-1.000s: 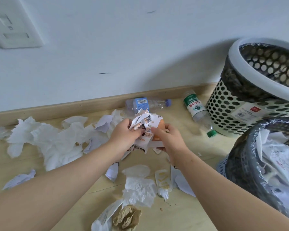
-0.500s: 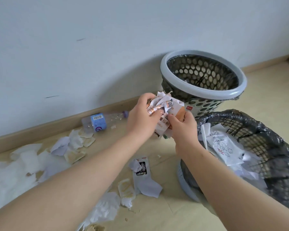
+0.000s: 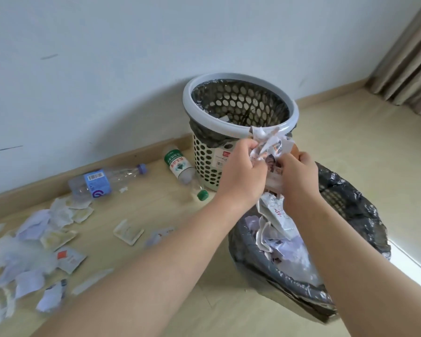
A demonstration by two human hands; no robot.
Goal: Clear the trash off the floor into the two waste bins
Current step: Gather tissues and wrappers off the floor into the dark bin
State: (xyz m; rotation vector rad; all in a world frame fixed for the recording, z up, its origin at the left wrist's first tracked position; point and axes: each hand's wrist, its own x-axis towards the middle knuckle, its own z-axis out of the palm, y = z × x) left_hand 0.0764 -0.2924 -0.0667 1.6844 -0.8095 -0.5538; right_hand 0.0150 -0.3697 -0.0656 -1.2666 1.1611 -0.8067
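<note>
Wad (image 3: 269,147) lifted to dark bin (image 3: 350,203); bottles (image 3: 178,166) lie left.

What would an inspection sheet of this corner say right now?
Surface: pale wood-look floor, littered on the left.
Job's things: perforated white bin, black liner, little visible inside; dark bin, heaped with paper; crumpled wrappers held up near both bins.
Clutter: blue-label bottle and green-label bottle lying by the baseboard; paper scraps and sachets scattered.
Grippers: left hand and right hand both grip the wrappers.
Cables: nothing seen.
Surroundings: white wall, curtain at far right.
</note>
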